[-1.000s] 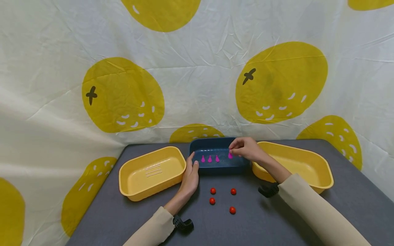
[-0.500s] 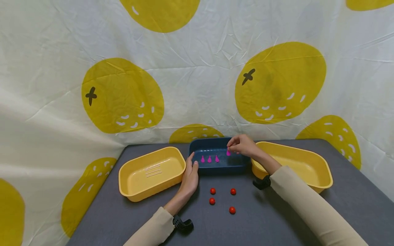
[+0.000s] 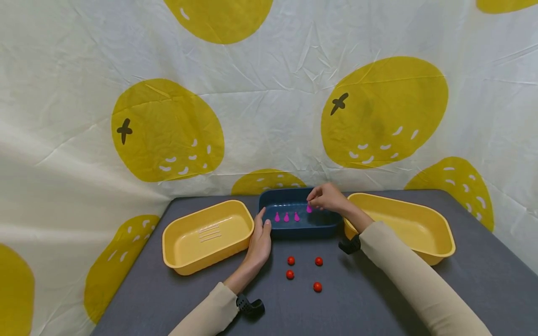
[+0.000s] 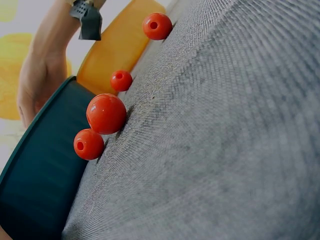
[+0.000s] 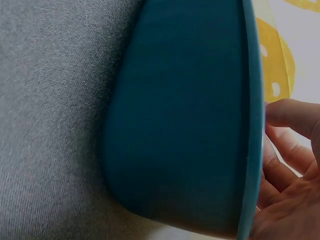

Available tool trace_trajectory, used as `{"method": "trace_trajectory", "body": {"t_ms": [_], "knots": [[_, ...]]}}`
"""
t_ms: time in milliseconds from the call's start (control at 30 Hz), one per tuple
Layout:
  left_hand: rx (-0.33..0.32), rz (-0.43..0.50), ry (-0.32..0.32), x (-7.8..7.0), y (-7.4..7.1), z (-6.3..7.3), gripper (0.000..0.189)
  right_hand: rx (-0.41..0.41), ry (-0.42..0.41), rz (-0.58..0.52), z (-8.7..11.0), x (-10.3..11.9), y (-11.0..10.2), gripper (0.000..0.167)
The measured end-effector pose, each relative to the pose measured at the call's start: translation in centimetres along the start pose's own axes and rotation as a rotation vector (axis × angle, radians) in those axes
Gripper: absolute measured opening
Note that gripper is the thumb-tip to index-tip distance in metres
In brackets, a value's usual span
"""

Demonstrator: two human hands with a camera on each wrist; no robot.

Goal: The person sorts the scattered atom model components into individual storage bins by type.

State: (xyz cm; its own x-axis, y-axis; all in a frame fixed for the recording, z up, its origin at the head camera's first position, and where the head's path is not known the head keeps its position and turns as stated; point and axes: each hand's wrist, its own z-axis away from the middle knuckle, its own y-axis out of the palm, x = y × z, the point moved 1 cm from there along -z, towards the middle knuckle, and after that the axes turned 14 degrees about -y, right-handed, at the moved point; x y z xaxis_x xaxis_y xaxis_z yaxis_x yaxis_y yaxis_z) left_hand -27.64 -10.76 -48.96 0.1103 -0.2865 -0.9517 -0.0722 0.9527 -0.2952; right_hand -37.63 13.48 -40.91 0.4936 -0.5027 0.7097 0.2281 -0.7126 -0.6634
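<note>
My right hand [image 3: 329,198] pinches a small pink teardrop-shaped piece [image 3: 309,209] over the inside of a dark blue tray [image 3: 304,232]. Three like pink pieces [image 3: 286,217] stand in a row on the tray's floor, left of the held one. My left hand [image 3: 259,242] rests against the tray's left end, fingers and thumb fairly straight. In the right wrist view the tray wall [image 5: 185,105] hides the fingertips and the piece. The left wrist view shows the right hand [image 4: 45,82] behind the tray rim, while the left hand is almost wholly out of that view.
Several red beads [image 3: 290,274] with holes lie on the grey cloth in front of the tray. At left, a yellow tray [image 3: 176,261] holds several thin pale sticks [image 3: 209,232]. Another yellow tray [image 3: 441,249] stands at right, partly behind the right arm. A patterned curtain [image 3: 269,130] hangs behind.
My right hand has moved left and slightly away from me over the blue tray, carrying the pink piece nearer to the row. My left hand has stayed in place.
</note>
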Motion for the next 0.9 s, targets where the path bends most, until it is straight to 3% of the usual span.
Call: {"method": "trace_trajectory", "body": {"t_ms": [433, 900], "knots": [[-0.023, 0.000, 0.020, 0.0, 0.1, -0.2, 0.054, 0.041, 0.045, 0.045, -1.7, -0.9, 0.8, 0.014], [-0.016, -0.006, -0.006, -0.1, 0.0, -0.1, 0.057, 0.095, 0.079, 0.101, -2.3, -1.7, 1.8, 0.009]]}}
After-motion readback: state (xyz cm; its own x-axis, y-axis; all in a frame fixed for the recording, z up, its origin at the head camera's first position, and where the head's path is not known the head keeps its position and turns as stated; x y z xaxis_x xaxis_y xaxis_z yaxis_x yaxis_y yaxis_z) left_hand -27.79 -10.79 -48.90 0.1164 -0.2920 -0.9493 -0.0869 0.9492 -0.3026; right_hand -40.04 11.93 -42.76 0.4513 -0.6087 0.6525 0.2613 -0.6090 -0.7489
